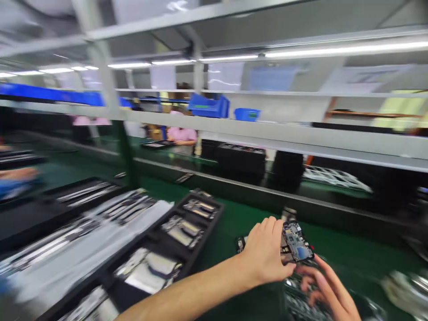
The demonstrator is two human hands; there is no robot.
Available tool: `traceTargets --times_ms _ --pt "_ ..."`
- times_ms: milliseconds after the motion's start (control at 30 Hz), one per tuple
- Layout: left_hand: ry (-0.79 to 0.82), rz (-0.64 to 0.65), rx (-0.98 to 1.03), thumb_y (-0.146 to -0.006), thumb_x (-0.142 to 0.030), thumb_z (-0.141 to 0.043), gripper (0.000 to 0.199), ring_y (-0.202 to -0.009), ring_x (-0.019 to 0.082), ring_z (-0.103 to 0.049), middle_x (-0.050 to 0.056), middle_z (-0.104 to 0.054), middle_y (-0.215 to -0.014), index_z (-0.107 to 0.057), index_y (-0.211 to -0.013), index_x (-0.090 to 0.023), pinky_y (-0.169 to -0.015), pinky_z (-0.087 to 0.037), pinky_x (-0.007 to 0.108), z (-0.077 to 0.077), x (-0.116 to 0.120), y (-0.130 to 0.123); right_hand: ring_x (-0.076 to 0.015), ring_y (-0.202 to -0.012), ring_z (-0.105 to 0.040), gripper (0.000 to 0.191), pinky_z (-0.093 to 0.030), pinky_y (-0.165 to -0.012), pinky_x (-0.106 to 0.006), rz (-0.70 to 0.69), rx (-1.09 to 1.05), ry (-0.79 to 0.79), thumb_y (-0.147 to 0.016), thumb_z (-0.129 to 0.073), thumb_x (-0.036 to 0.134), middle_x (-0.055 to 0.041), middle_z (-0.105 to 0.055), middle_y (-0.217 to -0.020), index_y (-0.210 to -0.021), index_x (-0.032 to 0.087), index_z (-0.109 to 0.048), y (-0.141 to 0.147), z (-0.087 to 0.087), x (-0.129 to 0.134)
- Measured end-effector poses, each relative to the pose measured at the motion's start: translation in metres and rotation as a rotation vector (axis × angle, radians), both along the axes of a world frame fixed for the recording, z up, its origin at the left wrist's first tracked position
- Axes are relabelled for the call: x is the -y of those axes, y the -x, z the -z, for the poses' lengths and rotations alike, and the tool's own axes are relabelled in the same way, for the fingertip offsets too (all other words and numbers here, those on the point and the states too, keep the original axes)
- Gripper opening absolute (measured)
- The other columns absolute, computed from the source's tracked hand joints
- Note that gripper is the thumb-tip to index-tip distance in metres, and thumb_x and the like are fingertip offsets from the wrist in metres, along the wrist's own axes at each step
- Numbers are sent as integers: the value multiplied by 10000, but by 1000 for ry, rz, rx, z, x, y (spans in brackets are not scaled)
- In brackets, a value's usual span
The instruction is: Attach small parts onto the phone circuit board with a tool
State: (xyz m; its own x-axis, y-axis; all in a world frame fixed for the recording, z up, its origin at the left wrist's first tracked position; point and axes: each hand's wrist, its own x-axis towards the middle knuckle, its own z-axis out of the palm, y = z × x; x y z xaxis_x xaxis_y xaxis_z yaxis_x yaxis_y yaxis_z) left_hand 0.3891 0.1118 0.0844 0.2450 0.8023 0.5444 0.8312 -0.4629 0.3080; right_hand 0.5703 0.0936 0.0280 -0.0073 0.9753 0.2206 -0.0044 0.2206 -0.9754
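My left hand [262, 252] is wrapped round a phone-like device with a bare circuit board [297, 243], held above the green bench. The board's chips and metal shields face up, and my left fingers cover its left part. My right hand [329, 287] is at the lower right corner, fingers apart and partly bent; one fingertip appears to touch the edge. Beneath the hands lies a clear plastic bag [310, 307] with dark contents, blurred. Just left of my left hand, part of another dark component [240, 243] shows on the bench.
A black compartment tray [210, 225] with phone parts stands to the left, beside white sheeting [100, 252] and more parts. A blurred roll-like object [406, 292] lies at right. Blue bins [209, 106] sit on the shelf. A person in pink [182, 133] works across the bench.
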Motion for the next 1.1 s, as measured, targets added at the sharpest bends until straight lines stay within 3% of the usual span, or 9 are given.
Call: traceTargets --times_ms 200,300,433,633,733,833,900,1000,1100 --pt "131 210 120 -661 -393 -635 829 -1150 301 -435 137 -455 -1267 -218 -1353 -203 -941 -406 449 27 8 -71 -136 -517 -527 315 -458 -500 -237 151 -57 50 -731 -657 424 -8 -643 -683 -941 190 -627 -50 -2 -1" --pt "46 259 18 -725 -312 -587 851 -1269 306 -324 117 -294 -1423 -89 -1415 -282 -974 -372 467 40 16 -81 -108 -454 -492 322 -427 -462 -211 109 -54 119 -752 -641 412 22 -595 -570 -974 181 -614 -63 4 3" --pt "11 251 -81 -712 -283 -583 806 -1292 356 -282 113 -173 -1478 -177 -1407 -320 -910 -415 498 56 23 -93 -111 -446 -500 357 -408 -445 -209 103 -23 181 -757 -629 425 24 -588 -558 -1002 167 -600 -71 11 4" --pt "146 294 64 -670 -175 -563 795 -1294 354 -273 61 -126 -1490 -255 -1382 -346 -952 -377 513 71 14 -101 -127 -516 -504 366 -430 -500 -225 127 50 163 -823 -536 438 2 -597 -624 -1067 169 -577 -83 17 6" --pt "457 522 431 -666 -246 -534 710 -1238 321 -359 63 -262 -1434 -347 -1347 -310 -936 -392 458 68 7 -92 -136 -613 -532 383 -449 -535 -228 113 60 40 -874 -442 430 -45 -621 -872 -1185 216 -507 -87 18 7" --pt "1059 840 986 -613 -433 -503 725 -881 273 -582 135 -499 -1231 -425 -1292 -193 -647 -474 355 68 3 -87 -149 -670 -575 379 -473 -547 -226 159 89 27 -841 -521 388 -33 -570 -880 -1193 249 -491 -84 21 5" --pt "1451 948 1290 -562 -501 -484 723 -653 208 -577 154 -597 -1056 -528 -1173 -116 -535 -413 292 74 4 -87 -115 -512 -550 314 -451 -418 -217 101 54 109 -824 -544 387 -17 -527 -822 -1098 234 -552 -81 24 5" --pt "1761 914 1555 -559 -492 -487 538 -640 209 -570 146 -650 -881 -653 -856 -75 -583 -386 284 88 9 -89 -97 -437 -495 219 -405 -350 -213 80 42 129 -827 -527 392 -5 -489 -737 -873 194 -611 -78 27 8" --pt "1832 759 1734 -593 -388 -527 310 -715 238 -590 103 -670 -739 -650 -634 -107 -692 -393 303 101 15 -84 -141 -583 -522 189 -447 -492 -241 152 146 57 -823 -544 358 -10 -498 -690 -764 188 -601 -80 27 12"
